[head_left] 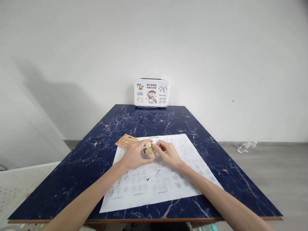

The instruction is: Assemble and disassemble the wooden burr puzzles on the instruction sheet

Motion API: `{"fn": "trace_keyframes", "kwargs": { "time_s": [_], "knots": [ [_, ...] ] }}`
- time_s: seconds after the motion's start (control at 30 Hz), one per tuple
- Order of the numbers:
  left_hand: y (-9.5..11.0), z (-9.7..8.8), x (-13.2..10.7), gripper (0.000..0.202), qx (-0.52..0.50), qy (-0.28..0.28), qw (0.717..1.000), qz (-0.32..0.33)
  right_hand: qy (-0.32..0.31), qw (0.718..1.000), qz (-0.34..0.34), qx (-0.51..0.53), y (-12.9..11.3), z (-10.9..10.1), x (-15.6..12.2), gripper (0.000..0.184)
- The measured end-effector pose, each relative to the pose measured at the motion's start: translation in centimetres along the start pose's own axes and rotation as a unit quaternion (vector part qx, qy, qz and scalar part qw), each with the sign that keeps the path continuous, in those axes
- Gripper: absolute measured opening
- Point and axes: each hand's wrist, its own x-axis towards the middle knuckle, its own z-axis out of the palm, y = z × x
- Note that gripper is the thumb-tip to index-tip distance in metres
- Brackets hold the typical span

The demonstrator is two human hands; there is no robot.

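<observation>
Above the printed sheet (130, 199), my left hand (133, 156) grips a small light-wood interlocking block puzzle (149, 150) between thumb and fingers. Its crossed bars show, with a darker piece at the left side; my fingers cover part of it. My right hand (169, 154) is closed at the puzzle's right side, its thumb and curled fingertips against the wood. Whether a loose piece sits inside those fingers is hidden. Flat slotted wooden pieces (125, 141) lie beyond my left hand, over the sheet's upper left corner.
The dark blue marbled table (96, 147) carries the sheet, which has rows of small printed diagrams. At its far edge a white cartoon-printed case (151, 93) stands against the wall. A clear plastic bottle (245, 147) lies on the floor to the right.
</observation>
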Motion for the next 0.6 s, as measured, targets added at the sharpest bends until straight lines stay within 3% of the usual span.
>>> {"fn": "trace_keyframes", "kwargs": {
  "time_s": [0.17,0.37,0.6],
  "knots": [
    [-0.3,-0.4,0.1,0.055,-0.002,-0.004,1.0,-0.009,0.014,1.0,0.01,0.024,0.2,-0.8,0.4,0.044],
    [-1.7,-0.3,0.3,0.056,0.028,0.034,0.997,-0.062,0.1,0.988,0.076,0.085,1.4,-1.8,1.1,0.05],
    [-3.3,-0.1,0.5,0.051,0.164,0.061,0.983,-0.057,0.111,0.987,0.101,0.059,1.8,-1.3,1.2,0.05]
  ]
}}
